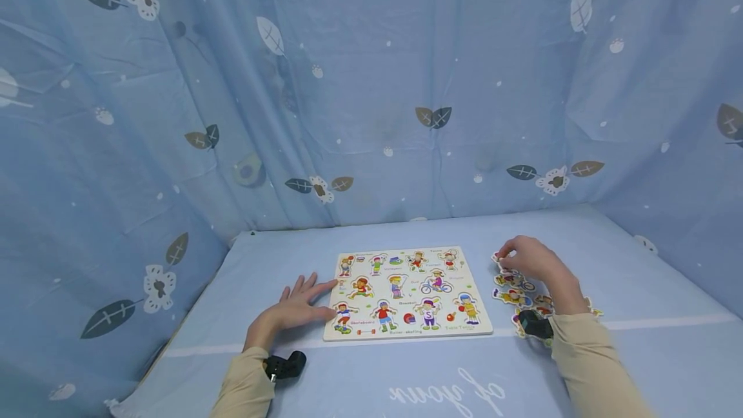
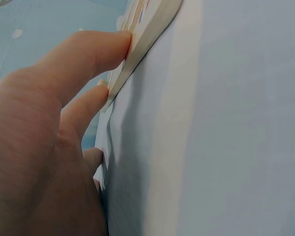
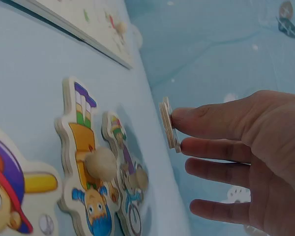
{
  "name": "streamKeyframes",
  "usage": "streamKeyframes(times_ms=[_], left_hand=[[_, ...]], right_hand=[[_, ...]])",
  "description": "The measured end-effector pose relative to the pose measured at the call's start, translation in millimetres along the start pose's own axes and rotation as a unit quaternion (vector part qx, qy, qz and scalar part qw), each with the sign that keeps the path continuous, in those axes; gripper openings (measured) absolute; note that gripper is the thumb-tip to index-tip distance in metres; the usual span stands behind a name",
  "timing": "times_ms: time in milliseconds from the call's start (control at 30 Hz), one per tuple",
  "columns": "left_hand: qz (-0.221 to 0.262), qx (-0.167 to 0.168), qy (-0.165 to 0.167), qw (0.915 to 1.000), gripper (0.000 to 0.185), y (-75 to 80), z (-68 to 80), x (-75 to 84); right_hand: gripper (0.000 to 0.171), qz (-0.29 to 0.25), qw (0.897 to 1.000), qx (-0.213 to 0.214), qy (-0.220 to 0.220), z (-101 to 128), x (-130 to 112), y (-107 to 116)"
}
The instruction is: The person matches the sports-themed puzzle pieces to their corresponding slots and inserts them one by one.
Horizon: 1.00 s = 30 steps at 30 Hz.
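A cream puzzle board (image 1: 483, 328) printed with sports figures lies flat in the middle of the table. My left hand (image 1: 293, 308) is at its left side; the thumb and forefinger touch the edge, the other fingers spread. In the left wrist view two fingertips meet the board's side (image 2: 140, 49). My right hand (image 1: 534, 260) pinches a thin wooden puzzle piece (image 3: 168, 125) between thumb and forefinger, held above the table and seen edge-on, so its picture is hidden. Below it lie a blue-haired figure piece (image 3: 81, 147) and a bicycle piece (image 3: 123, 142), both with round knobs.
Several loose puzzle pieces (image 1: 512, 295) lie in a cluster right of the board, partly under my right forearm. A baseball batter piece (image 3: 5, 187) is among them. Behind the table hangs a blue flowered curtain (image 1: 371, 166). A pale cloth (image 1: 348, 379) covers the table.
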<state>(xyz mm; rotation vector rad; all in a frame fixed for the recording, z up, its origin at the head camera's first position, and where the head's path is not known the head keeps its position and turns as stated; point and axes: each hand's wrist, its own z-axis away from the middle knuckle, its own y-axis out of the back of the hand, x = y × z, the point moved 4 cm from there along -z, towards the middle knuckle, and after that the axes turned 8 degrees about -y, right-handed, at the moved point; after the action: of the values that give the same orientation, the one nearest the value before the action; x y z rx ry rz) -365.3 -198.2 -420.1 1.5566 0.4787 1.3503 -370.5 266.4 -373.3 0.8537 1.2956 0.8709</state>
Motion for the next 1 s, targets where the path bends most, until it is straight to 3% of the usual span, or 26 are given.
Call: streamKeyframes(times_ms=[267,567,800,1000], left_hand=[[-0.007,0.008,-0.006,0.9999,0.082,0.0,1.4,-3.4],[-0.009,0.010,-0.002,0.9999,0.082,-2.3,1.6,-1.6],[-0.010,0.010,0.000,0.9999,0.081,-2.2,3.6,-0.3],[-0.009,0.015,-0.003,0.9998,0.081,-0.7,2.6,0.1]], right_hand=[[0.022,0.007,1.000,-0.005,-0.005,-0.2,-20.1,-11.0],[0.015,0.043,0.998,0.026,0.029,-9.9,-49.9,-25.2],[0.011,0.087,0.991,0.044,0.093,-19.8,-96.1,-36.1],[0.013,0.086,0.986,0.055,0.132,-24.2,-140.6,-47.4]])
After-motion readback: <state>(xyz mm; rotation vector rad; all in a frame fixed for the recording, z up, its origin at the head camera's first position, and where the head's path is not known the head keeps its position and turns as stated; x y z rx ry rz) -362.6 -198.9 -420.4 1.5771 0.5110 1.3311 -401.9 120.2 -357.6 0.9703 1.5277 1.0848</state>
